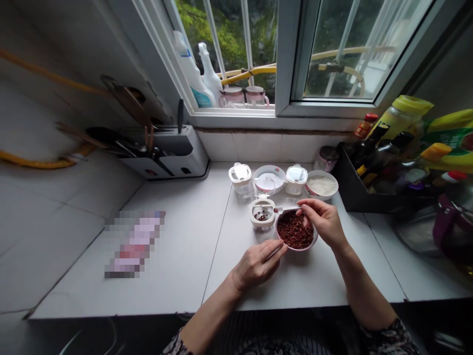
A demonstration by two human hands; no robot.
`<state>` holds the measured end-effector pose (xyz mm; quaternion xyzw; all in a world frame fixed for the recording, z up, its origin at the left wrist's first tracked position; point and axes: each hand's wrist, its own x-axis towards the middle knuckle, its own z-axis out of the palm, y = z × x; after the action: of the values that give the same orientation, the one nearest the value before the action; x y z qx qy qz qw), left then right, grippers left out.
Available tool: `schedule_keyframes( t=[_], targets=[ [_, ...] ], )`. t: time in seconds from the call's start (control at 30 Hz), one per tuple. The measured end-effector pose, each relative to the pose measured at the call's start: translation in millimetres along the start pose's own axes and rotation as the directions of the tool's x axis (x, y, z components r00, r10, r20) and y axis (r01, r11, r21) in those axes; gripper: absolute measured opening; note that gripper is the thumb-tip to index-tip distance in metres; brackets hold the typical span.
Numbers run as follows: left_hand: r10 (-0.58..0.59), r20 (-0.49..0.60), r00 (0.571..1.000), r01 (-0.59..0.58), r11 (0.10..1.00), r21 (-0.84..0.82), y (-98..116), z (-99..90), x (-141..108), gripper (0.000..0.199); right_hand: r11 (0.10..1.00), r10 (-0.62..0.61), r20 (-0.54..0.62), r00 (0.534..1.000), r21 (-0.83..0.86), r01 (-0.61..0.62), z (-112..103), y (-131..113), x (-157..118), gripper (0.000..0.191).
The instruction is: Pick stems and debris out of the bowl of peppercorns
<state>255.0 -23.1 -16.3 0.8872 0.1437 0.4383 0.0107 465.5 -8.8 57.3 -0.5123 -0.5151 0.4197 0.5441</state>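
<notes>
My right hand [322, 221] pinches the handle of a small white spoon [290, 208], whose scoop end carries a few dark red grains. The spoon's scoop is beside the mouth of an open clear jar with a white rim [252, 215]; some of the same grains lie inside the jar, and its clear lid [263, 186] stands raised behind it. Below the spoon is a bowl [303, 249] full of dark red, peppercorn-like grains [295, 230]. The closed fingers of my left hand [258, 264] hold the bowl's near-left rim.
Behind stand two lidded jars [240, 180] [295, 180], a bowl of white powder [269, 178] and a bowl of pale white contents [322, 185]. A black bottle box [373, 199] is at right, a utensil holder [185, 153] at left. A blurred pinkish item [136, 244] lies left.
</notes>
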Motion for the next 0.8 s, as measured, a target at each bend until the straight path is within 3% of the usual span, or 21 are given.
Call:
schedule_keyframes(
  t=[0.1, 0.17, 0.23, 0.3, 0.37, 0.43, 0.5, 0.57, 0.7, 0.8],
  targets=[
    [0.012, -0.010, 1.000, -0.012, 1.000, 0.011, 0, 0.7, 1, 0.032, 0.989, -0.113, -0.030, 0.993, -0.098, 0.109, 14, 4, -8, 0.020],
    [0.011, -0.011, 1.000, -0.011, 1.000, 0.022, 0, 1.6, 0, 0.032, 0.942, -0.258, -0.018, 0.966, -0.229, 0.247, 21, 8, -12, 0.017],
    [0.010, -0.030, 1.000, -0.009, 0.999, 0.035, -1, 2.6, 0, 0.033, 0.819, -0.435, 0.091, 0.896, -0.374, 0.435, 25, 12, -13, 0.020],
    [0.018, -0.029, 0.999, -0.017, 0.999, 0.039, -1, 3.4, -1, 0.035, 0.639, -0.565, 0.253, 0.785, -0.468, 0.610, 26, 14, -13, 0.026],
    [0.018, -0.026, 0.999, -0.017, 0.999, 0.038, -1, 3.6, -1, 0.037, 0.498, -0.620, 0.363, 0.696, -0.504, 0.706, 24, 14, -12, 0.031],
    [0.016, -0.026, 1.000, -0.015, 0.999, 0.035, -1, 3.3, -1, 0.037, 0.448, -0.638, 0.385, 0.667, -0.519, 0.728, 22, 13, -11, 0.033],
    [0.014, -0.022, 1.000, -0.013, 0.999, 0.034, -1, 2.8, 0, 0.035, 0.496, -0.629, 0.332, 0.703, -0.526, 0.691, 18, 11, -11, 0.033],
    [0.004, -0.010, 1.000, -0.004, 1.000, 0.029, 0, 2.1, -1, 0.035, 0.605, -0.589, 0.210, 0.780, -0.526, 0.598, 11, 10, -9, 0.028],
    [-0.012, 0.008, 1.000, 0.012, 1.000, 0.011, 1, 0.9, -1, 0.034, 0.823, -0.375, 0.022, 0.927, -0.453, 0.344, -9, 7, -2, 0.017],
    [-0.014, 0.008, 1.000, 0.014, 1.000, 0.000, 1, -0.1, -1, 0.030, 0.865, -0.283, -0.020, 0.959, -0.437, 0.247, -25, 2, 3, 0.018]
  ],
)
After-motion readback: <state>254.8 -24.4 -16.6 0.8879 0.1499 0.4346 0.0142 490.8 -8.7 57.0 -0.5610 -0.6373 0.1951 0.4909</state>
